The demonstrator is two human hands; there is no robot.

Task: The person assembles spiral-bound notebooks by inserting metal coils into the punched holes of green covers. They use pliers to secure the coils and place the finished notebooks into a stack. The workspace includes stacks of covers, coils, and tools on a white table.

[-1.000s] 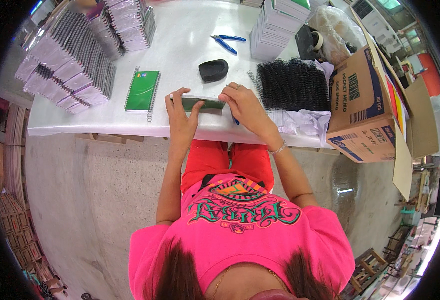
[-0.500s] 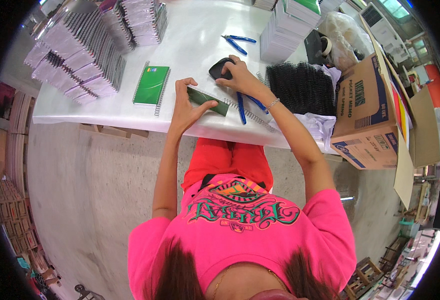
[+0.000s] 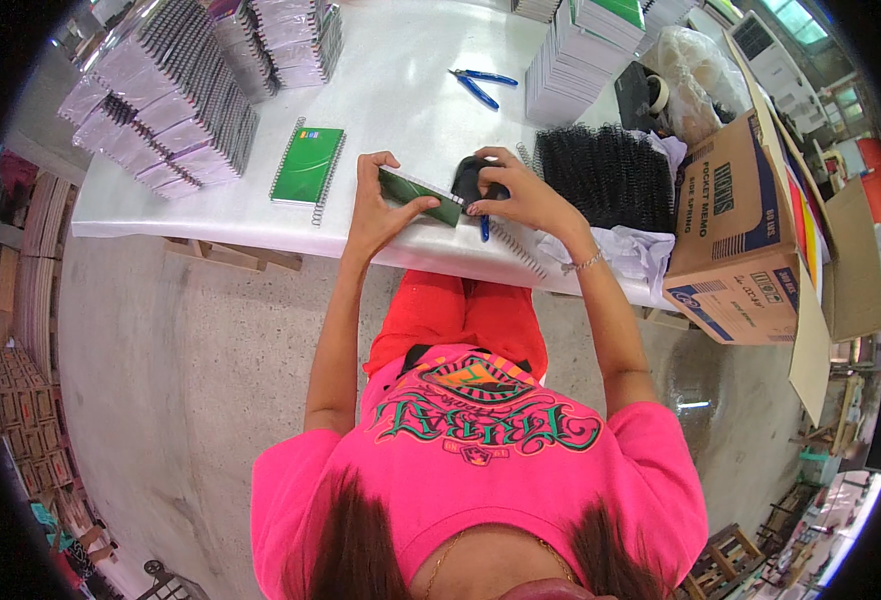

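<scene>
In my left hand (image 3: 378, 205) is a small green-covered memo pad (image 3: 425, 196), tilted up on its long edge, thumb on the near cover and fingers behind. My right hand (image 3: 530, 195) closes around a black rounded object (image 3: 468, 178), its kind unclear, held against or very close to the pad's right end. Blue-handled pliers (image 3: 485, 230) lie mostly hidden under that hand. Beside them a loose wire coil (image 3: 520, 252) runs toward the table's front edge. Left of my left hand, a green spiral memo pad (image 3: 307, 165) lies flat, its coil reaching past the pad's near end.
A second pair of blue-handled pliers (image 3: 483, 88) lies farther back. Black wire coils (image 3: 600, 180) are heaped at the right, beside a cardboard box (image 3: 735, 220) with raised flaps. Wrapped notebook stacks (image 3: 165, 110) stand at the left, and a tall pad stack (image 3: 565, 75) at the back.
My right hand has come nearer and slightly right with the black object, now at the pad's right end and covering most of the near pliers. My left hand keeps hold of the pad.
</scene>
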